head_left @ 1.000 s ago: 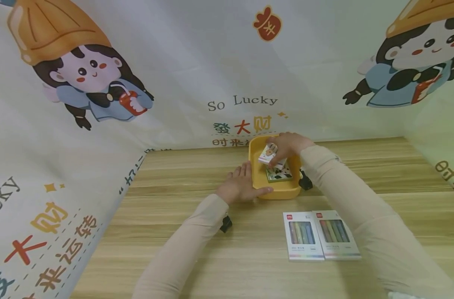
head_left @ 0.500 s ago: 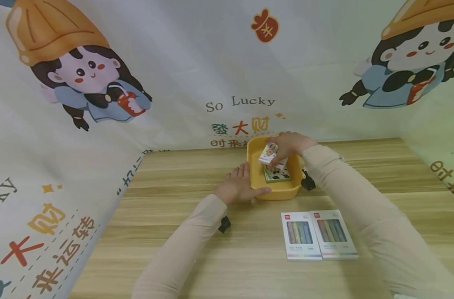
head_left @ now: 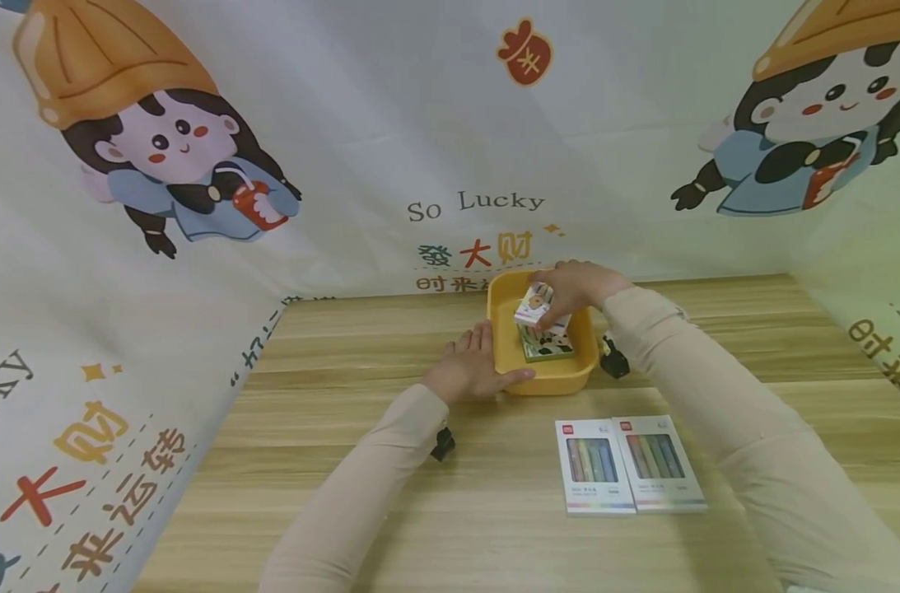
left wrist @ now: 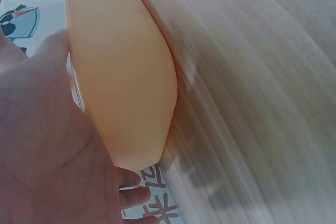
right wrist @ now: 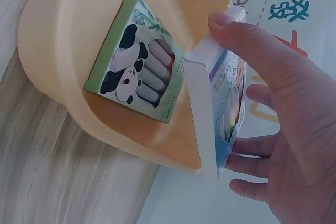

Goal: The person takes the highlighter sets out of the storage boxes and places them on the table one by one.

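With its thumb on one edge and fingers on the other, my right hand (head_left: 579,288) holds a small white box of coloured sticks (head_left: 531,305) above a yellow plastic tray (head_left: 553,385). The right wrist view shows this white box (right wrist: 223,98) tilted on edge. Beneath it, a green panda-print box of coloured sticks (right wrist: 136,66) lies on the tray floor, its window facing up. My left hand (head_left: 464,372) rests against the tray's near left corner, fingers extended along the outer side and thumb across the near rim. In the left wrist view, the tray's outer wall (left wrist: 123,72) stands beside the palm.
Two larger white boxes, the left one (head_left: 595,467) and the right one (head_left: 660,464), lie side by side on the wooden table (head_left: 346,412), each with coloured sticks behind its window. A printed cloth backdrop (head_left: 361,165) rises directly behind the tray.
The head view has shifted slightly. Both hands keep their places at the tray, and the white box stays held above the panda box.
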{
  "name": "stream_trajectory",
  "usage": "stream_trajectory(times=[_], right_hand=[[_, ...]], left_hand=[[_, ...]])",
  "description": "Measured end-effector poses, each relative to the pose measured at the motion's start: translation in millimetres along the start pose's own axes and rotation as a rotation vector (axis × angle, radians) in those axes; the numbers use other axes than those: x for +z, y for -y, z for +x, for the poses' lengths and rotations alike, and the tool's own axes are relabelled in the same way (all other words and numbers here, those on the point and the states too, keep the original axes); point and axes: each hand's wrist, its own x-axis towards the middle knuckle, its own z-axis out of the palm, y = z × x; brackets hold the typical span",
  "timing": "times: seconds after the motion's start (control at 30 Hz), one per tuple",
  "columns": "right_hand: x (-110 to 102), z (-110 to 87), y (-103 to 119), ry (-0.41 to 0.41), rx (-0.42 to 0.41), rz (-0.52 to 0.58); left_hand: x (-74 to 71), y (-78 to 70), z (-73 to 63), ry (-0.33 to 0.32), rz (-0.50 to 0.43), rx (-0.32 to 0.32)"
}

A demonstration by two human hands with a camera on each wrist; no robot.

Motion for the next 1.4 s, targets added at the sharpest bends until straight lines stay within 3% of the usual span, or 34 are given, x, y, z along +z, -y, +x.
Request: stream_trajectory(times=[1.0,1.4], right_hand=[[5.0,-19.8,-15.8,-0.043,-0.122,-0.014],[10.0,-27.0,-19.3,-0.039,-0.149,-0.043]], left_hand=[[-7.7,-5.0,-4.8,-0.008,-0.005,0.004],[-8.5,-5.6,3.1,0.018,0.020,0.005]])
